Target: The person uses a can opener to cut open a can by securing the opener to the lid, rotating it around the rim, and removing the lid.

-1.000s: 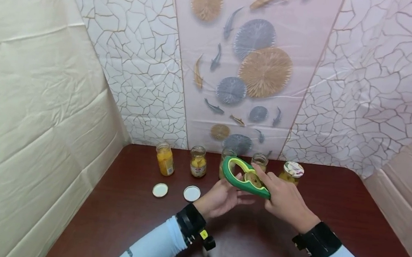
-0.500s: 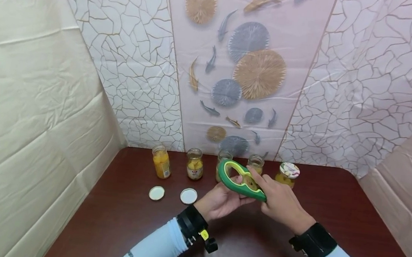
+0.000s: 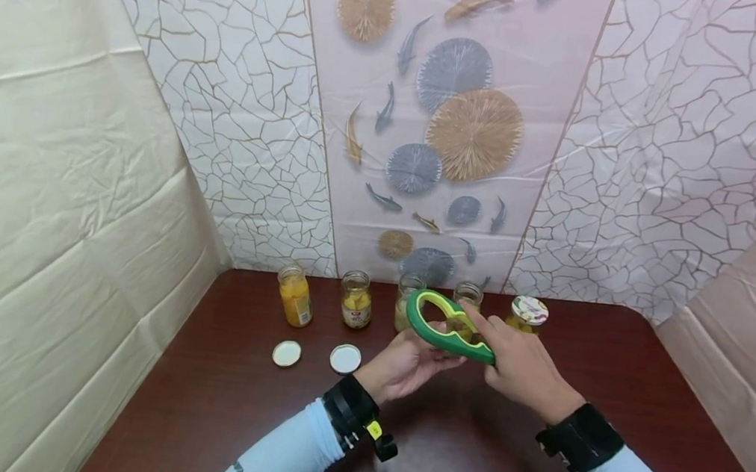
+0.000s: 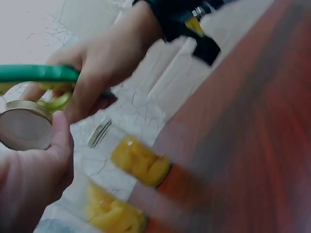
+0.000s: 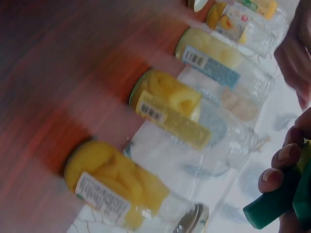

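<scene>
In the head view my right hand (image 3: 528, 365) grips a green jar opener (image 3: 433, 337) with a yellow-green scalloped inner edge. My left hand (image 3: 403, 366) is just under the opener, palm turned up. The left wrist view shows this hand (image 4: 41, 167) pinching a gold-rimmed jar lid (image 4: 25, 127), its thumb on the rim and the pale inside facing the camera. The lid's edge overlaps the opener there. Behind the hands stand open jars of yellow fruit, among them a jar (image 5: 170, 102) with a yellow label. A jar with a patterned lid (image 3: 530, 310) stands at the right end.
Further left on the dark red table (image 3: 214, 416) are an orange-filled jar (image 3: 296, 302) and a labelled fruit jar (image 3: 355, 305), both uncapped. Two lids lie before them, a left lid (image 3: 287, 353) and a right lid (image 3: 345, 358), white insides up. A patterned cloth backdrop (image 3: 422, 195) rises behind.
The left fingers have drawn in slightly beneath the opener, and the opener has shifted and tilted a little. The head view has moved slightly; the jars and the lids on the table stay put.
</scene>
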Demonstrator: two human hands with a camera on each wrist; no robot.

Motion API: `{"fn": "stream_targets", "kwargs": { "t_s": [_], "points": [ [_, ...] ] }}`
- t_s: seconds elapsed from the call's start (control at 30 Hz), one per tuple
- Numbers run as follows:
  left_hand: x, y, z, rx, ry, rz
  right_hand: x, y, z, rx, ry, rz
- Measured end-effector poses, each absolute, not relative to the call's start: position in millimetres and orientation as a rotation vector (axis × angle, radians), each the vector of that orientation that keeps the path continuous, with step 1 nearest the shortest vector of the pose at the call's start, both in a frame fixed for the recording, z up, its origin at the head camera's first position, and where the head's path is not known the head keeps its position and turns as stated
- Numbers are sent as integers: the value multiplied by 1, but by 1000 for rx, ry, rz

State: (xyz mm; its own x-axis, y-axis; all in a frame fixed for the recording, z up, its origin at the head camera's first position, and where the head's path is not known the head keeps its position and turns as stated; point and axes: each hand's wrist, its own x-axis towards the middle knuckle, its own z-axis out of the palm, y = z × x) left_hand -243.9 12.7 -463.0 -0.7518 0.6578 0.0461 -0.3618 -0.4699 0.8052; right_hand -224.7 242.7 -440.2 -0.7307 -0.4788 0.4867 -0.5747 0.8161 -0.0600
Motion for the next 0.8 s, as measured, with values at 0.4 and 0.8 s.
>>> {"fn": "stream_targets", "kwargs": {
  "t_s": [0.4, 0.8],
  "points": [
    [-230, -20, -470, 465, 2299, 1726, -236, 285, -414, 564, -2576, 397],
    [-225, -20, -479, 650, 2491, 1490, -238, 299, -414, 477, -2587, 373]
  ]
}}
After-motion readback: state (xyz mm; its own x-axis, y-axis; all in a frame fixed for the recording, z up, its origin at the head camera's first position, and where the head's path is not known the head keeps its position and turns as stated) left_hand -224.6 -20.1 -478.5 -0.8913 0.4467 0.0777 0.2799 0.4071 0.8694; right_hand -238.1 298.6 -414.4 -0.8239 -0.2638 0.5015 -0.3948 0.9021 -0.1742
